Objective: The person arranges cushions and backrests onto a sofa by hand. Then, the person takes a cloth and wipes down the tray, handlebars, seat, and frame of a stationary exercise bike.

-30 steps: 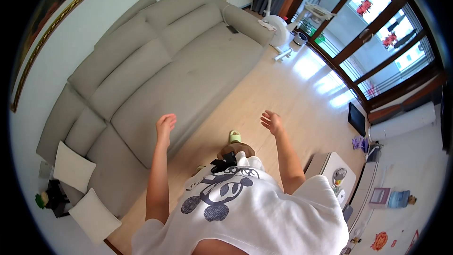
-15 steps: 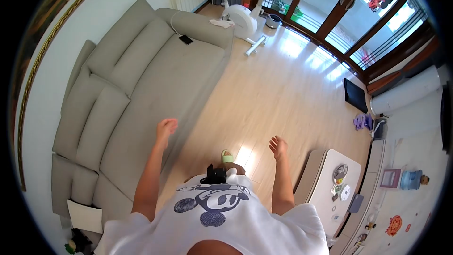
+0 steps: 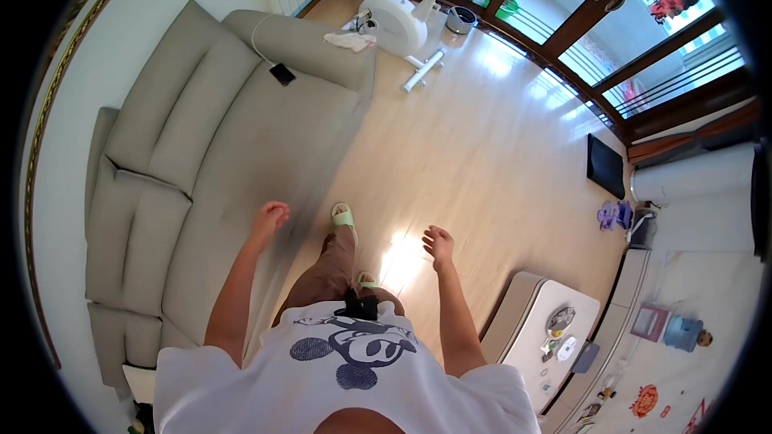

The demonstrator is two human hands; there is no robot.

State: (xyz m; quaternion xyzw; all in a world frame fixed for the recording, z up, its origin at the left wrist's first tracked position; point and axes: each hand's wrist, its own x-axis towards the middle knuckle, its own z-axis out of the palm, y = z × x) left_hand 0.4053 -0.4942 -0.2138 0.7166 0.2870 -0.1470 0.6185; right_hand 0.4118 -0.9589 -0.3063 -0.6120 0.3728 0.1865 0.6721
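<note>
My left hand [image 3: 270,223] hangs in the air over the front edge of the grey sofa [image 3: 229,177], its fingers curled in and nothing seen in them. Above the wooden floor, my right hand [image 3: 439,246] is held out with its fingers apart and holds nothing. Below and to the right of that hand stands a low white-topped table [image 3: 527,354]. A black phone [image 3: 282,74] with a white cable lies at the far end of the sofa, out of reach of both hands.
A white exercise bike [image 3: 394,24] and a grey bucket [image 3: 461,20] stand near glass doors [image 3: 547,0]. Along the right lie a flat black object [image 3: 605,165] and purple items [image 3: 613,215]. A fruit dish [image 3: 560,319] sits on the table.
The view has shifted forward past the sofa, and the bike appears nearer. One slippered foot has stepped forward on the left. Both hands sit further left in view.
</note>
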